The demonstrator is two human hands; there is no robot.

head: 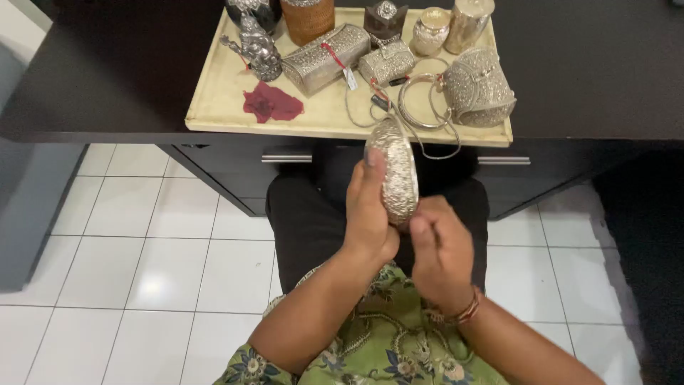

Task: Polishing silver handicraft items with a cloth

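Your left hand [368, 214] is closed round an oval silver clutch [395, 170], fingers up its left face, holding it edge-on and upright above your lap. Your right hand [438, 249] is curled in at the clutch's lower end, fingertips touching it; how firm that grip is, you can't tell from here. A bangle [467, 310] sits on your right wrist. The clutch is in mid-air, just in front of the near edge of the tray [214, 100], not touching it.

The tray is cream, resting on a dark desk [107, 71]. On it: a dark red cloth [271, 103] near the front left, a silver figurine [258, 50] behind it, a long embossed silver box [324, 57] with a red tie, a smaller silver purse [387, 63] beside that, and a rounded silver bag [479, 87] at the right with ring handles [420, 107] just beside it. Jars [449, 27] stand along the back. White tile floor [142, 249] below, your green patterned sleeves [385, 342] at the bottom.
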